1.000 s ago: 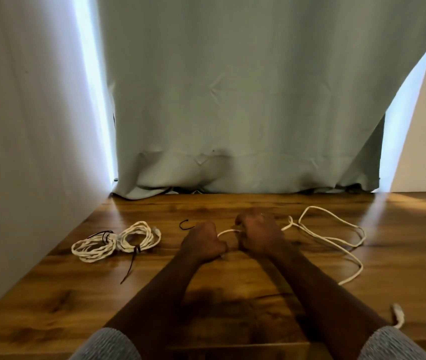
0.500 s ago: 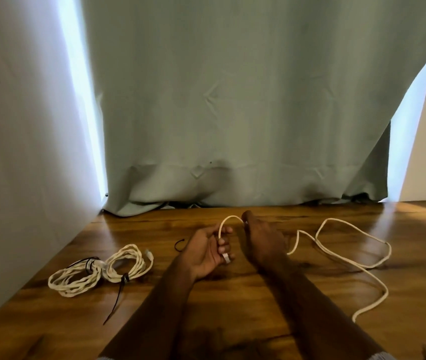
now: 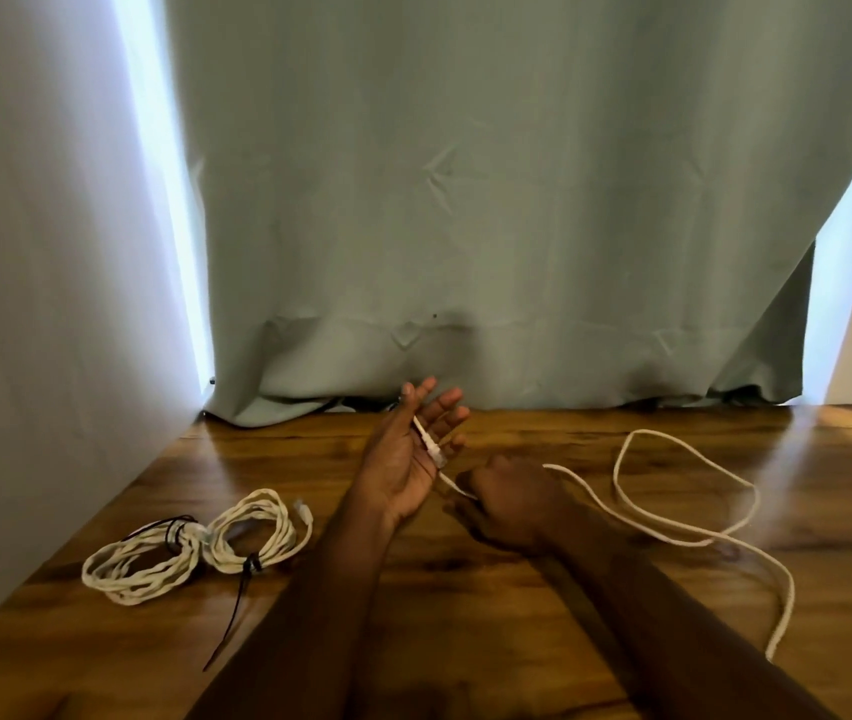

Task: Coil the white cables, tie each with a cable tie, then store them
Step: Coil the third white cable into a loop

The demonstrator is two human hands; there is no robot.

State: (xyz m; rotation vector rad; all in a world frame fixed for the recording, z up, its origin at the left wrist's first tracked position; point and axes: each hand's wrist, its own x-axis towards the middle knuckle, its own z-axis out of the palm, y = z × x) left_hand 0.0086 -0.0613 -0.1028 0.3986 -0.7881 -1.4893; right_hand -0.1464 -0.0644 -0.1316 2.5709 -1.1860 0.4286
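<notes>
Cable in hand: loose white cord [image 3: 673,527], plug end lying across palm of left hand [image 3: 403,459], then running to right hand [image 3: 512,504] and out in slack loops on table, right side.
Left hand: palm up, fingers spread apart, raised a little above table; connector end [image 3: 431,446] rests on palm, not clamped.
Right hand: knuckles up, fingers curled closed round cord just beside left hand.
Done bundles: two coiled white twisted cables touching each other, left of arms. Nearer-left coil [image 3: 138,566] w/ thin black tie [image 3: 174,530] at its top; other coil [image 3: 255,527] w/ black cable tie [image 3: 237,610], long tail trailing toward viewer.
Table: dark brown wood-grain top [image 3: 465,615], glossy.
Backdrop: pale grey-green fabric curtain [image 3: 465,200] hanging to table's far edge; bright light at both sides; white wall [image 3: 39,252] on left.
</notes>
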